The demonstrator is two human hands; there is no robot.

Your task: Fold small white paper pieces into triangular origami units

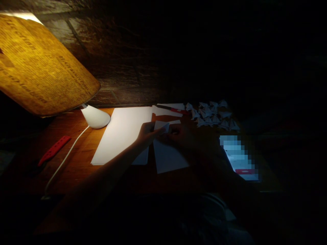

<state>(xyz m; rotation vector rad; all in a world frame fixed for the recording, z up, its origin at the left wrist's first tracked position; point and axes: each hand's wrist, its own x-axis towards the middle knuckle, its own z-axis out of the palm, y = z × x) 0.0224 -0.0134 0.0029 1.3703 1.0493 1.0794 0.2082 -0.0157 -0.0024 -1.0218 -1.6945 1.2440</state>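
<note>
Left hand, right hand: folded paper between.

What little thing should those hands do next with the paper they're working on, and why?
Probably press a crease into the small white paper: the left hand holds it, the right hand is curled right beside it, and it looks flatter than the pointed paper shapes to its right. Dim light hides its exact folds.

Wooden table: white paper stack; left of stack, lamp base, cord, red slotted object; right of stack, loose sheet, folded paper pieces, lit phone.
</note>
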